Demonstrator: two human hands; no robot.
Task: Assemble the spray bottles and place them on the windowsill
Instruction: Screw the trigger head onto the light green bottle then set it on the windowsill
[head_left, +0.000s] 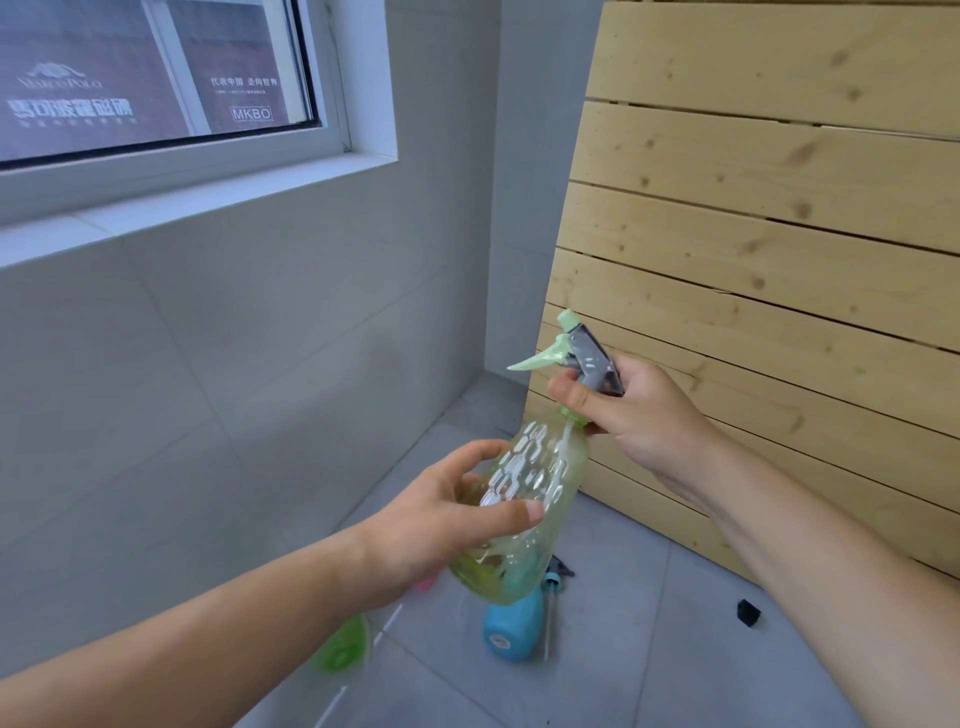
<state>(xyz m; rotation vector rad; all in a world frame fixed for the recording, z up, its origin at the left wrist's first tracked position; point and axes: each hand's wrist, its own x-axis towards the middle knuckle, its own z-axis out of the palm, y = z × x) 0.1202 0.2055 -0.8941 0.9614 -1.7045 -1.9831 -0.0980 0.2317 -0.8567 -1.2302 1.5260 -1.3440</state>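
Note:
A clear yellow-green spray bottle hangs tilted in the air in front of me. My left hand wraps around its lower body. My right hand grips the neck and the grey and pale green spray head, which sits on the bottle's neck with the trigger pointing left. The white windowsill runs across the upper left, below the window. On the floor lie a blue bottle with a spray head and tube beside it, and a green bottle.
A slatted wooden panel leans against the wall on the right. A small black part lies on the grey tile floor. Something pink peeks out below my left hand. Grey tiled wall stands below the sill.

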